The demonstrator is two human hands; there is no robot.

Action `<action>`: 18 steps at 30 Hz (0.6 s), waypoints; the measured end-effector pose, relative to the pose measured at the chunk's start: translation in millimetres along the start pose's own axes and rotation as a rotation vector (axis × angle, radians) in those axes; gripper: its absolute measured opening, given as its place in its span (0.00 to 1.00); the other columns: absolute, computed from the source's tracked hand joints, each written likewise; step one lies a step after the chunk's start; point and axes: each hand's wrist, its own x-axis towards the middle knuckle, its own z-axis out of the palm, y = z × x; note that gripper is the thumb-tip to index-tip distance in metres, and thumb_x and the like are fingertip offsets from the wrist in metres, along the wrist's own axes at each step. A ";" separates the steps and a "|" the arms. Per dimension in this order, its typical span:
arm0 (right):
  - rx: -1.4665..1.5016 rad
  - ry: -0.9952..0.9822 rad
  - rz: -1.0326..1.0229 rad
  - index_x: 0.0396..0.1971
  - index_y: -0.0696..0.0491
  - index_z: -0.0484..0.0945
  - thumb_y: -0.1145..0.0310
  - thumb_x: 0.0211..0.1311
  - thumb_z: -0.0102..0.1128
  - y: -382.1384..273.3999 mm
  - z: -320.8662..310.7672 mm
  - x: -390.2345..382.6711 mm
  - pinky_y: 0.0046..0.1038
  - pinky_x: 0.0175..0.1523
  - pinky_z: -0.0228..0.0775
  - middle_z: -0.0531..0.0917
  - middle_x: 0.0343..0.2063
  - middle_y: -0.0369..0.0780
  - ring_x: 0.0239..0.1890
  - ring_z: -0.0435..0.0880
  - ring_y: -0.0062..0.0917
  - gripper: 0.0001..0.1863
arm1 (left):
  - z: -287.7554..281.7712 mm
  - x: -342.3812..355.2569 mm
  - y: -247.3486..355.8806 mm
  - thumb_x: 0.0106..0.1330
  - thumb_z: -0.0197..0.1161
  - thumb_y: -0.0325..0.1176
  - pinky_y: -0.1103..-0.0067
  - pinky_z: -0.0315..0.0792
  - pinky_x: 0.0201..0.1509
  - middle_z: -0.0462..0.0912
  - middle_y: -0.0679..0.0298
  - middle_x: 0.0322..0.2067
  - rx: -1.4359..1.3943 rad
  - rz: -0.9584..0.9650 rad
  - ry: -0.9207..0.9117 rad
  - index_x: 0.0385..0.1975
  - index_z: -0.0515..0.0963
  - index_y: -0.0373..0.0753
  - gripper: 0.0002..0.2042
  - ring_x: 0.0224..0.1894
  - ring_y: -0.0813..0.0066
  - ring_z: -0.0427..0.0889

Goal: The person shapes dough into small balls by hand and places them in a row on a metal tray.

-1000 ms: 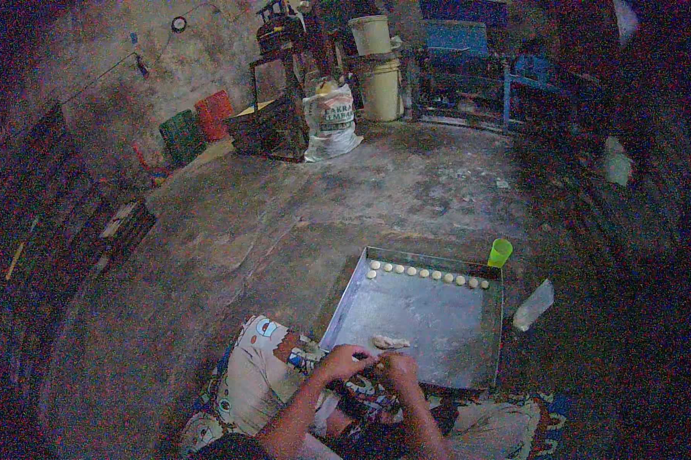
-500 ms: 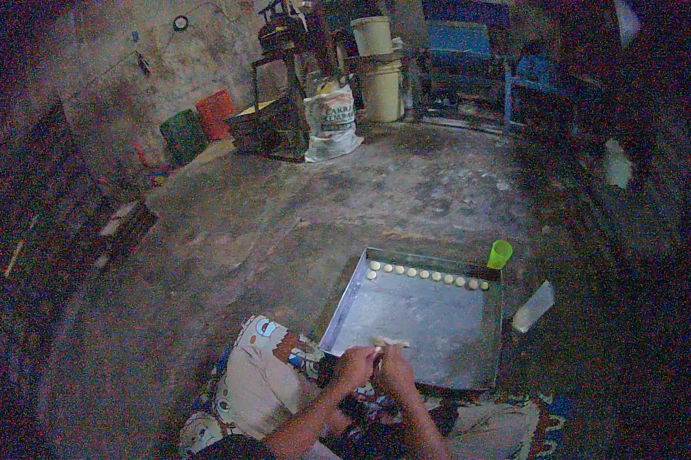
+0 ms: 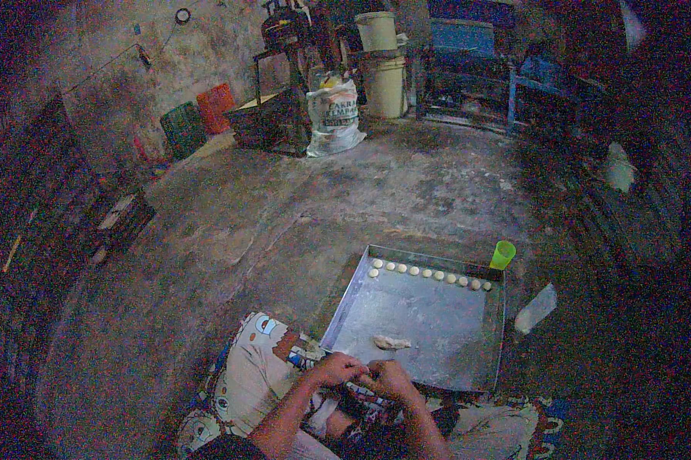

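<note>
My left hand (image 3: 338,370) and my right hand (image 3: 393,381) meet above the near edge of a shallow square metal tray (image 3: 437,326). Both have their fingers curled inward and touching. Whatever is pinched between them is too small and hidden to make out. Just beyond my hands, an irregular pale lump like dough (image 3: 392,343) lies on the tray floor. Along the tray's far wall runs a row of several small round pale pieces (image 3: 427,273). One more round piece (image 3: 373,273) sits in front of the row's left end.
A lime green cup (image 3: 503,254) stands by the tray's far right corner. A whitish translucent packet (image 3: 536,308) lies right of the tray. My patterned trousers (image 3: 269,376) are below. Farther back are a white sack (image 3: 334,119), stacked cream buckets (image 3: 384,84) and a blue-framed bench (image 3: 510,100).
My hands have drawn slightly back from the pale lump, which now shows whole on the tray. The small pale bit seen between my fingers earlier is now hidden.
</note>
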 end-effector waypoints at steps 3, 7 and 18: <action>-0.008 0.083 -0.056 0.25 0.54 0.79 0.50 0.49 0.63 14.7 17.3 6.1 0.40 0.35 0.72 0.80 0.23 0.48 0.28 0.80 0.46 0.20 | -4.3 -0.1 4.2 0.64 0.56 0.48 0.75 0.73 0.43 0.84 0.62 0.34 -0.043 -0.159 -0.070 0.42 0.79 0.39 0.19 0.36 0.75 0.81; -0.102 0.148 -0.040 0.26 0.54 0.79 0.53 0.48 0.63 27.0 25.5 5.5 0.41 0.36 0.72 0.80 0.25 0.48 0.29 0.79 0.46 0.17 | 5.6 6.2 -7.1 0.64 0.58 0.45 0.76 0.73 0.44 0.84 0.62 0.34 -0.105 -0.047 0.003 0.42 0.79 0.36 0.18 0.36 0.76 0.80; -0.205 0.331 0.032 0.32 0.53 0.80 0.53 0.46 0.65 22.4 20.5 4.5 0.40 0.39 0.73 0.79 0.35 0.47 0.36 0.80 0.43 0.19 | 22.1 25.5 -2.6 0.62 0.59 0.39 0.74 0.73 0.43 0.82 0.58 0.35 -0.138 -0.107 0.348 0.38 0.79 0.36 0.13 0.36 0.67 0.81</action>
